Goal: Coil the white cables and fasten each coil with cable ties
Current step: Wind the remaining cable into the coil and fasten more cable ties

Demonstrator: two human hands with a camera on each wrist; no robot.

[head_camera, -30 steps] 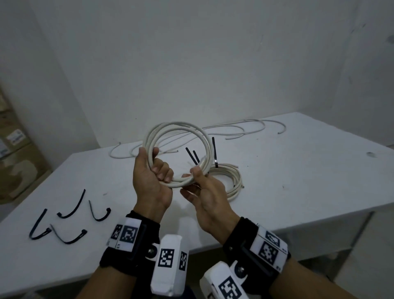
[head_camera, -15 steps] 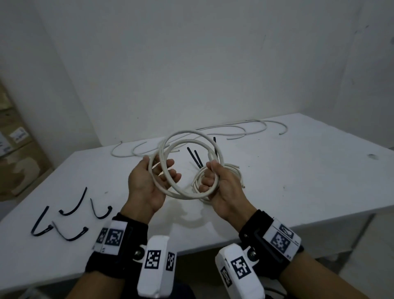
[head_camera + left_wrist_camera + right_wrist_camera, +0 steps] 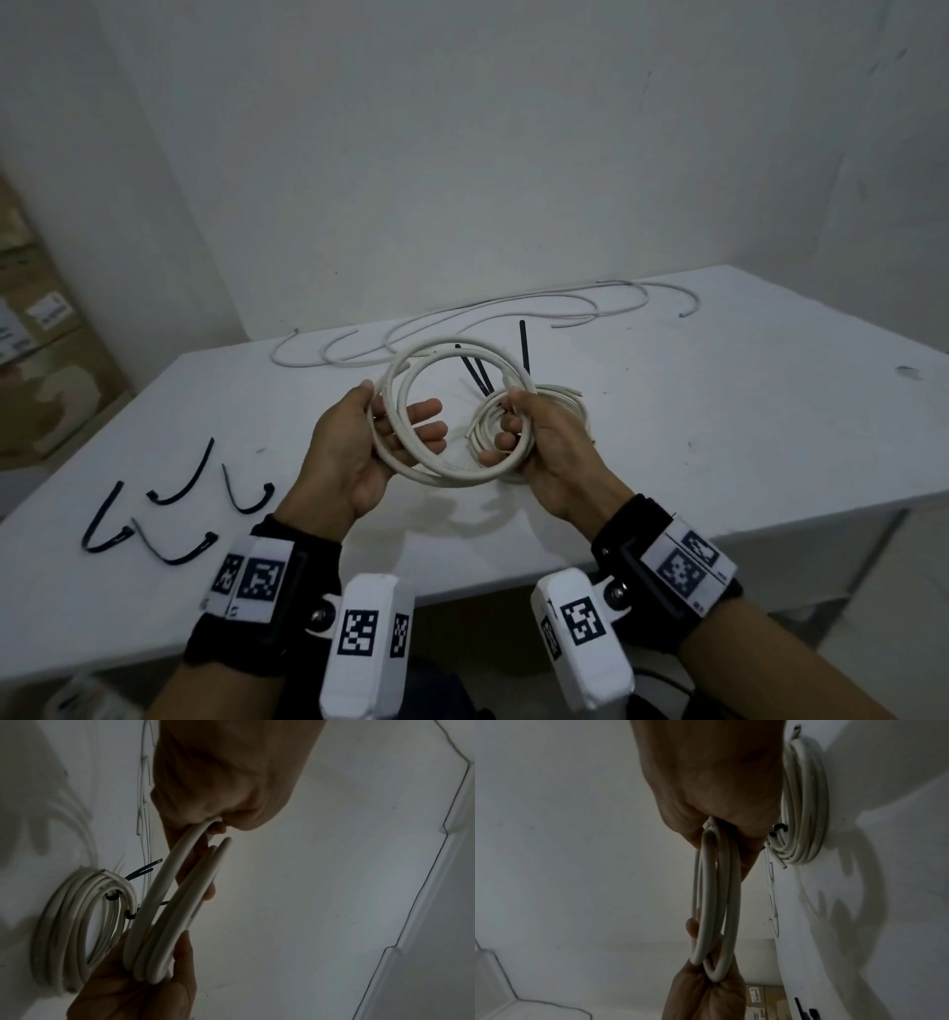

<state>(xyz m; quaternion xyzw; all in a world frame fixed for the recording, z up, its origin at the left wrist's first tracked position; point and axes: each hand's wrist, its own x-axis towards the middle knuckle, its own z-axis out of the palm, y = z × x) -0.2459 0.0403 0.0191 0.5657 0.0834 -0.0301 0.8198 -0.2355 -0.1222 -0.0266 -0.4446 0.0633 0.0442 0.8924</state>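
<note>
I hold a coil of white cable (image 3: 445, 475) above the table, tipped towards flat. My left hand (image 3: 400, 411) holds its left side, thumb outside and fingers reaching through the loop. My right hand (image 3: 511, 419) grips the right side with curled fingers. The left wrist view shows the coil (image 3: 180, 902) running from the left hand (image 3: 218, 780) down to the right hand (image 3: 144, 983). From the right wrist, the coil (image 3: 716, 902) spans the right hand (image 3: 718, 780) and the left hand (image 3: 706, 994). No tie shows on this coil.
A tied coil (image 3: 567, 398) with black tie tails (image 3: 523, 344) lies on the white table (image 3: 719, 437) behind my right hand. Loose white cables (image 3: 513, 313) trail along the back edge. Several black cable ties (image 3: 179, 478) lie at the left. Cardboard boxes (image 3: 46, 360) stand beyond the table's left side.
The coil has tipped from upright towards flat and come lower. My right hand has shifted from its lower edge to its right side, and my left fingers have uncurled through the loop.
</note>
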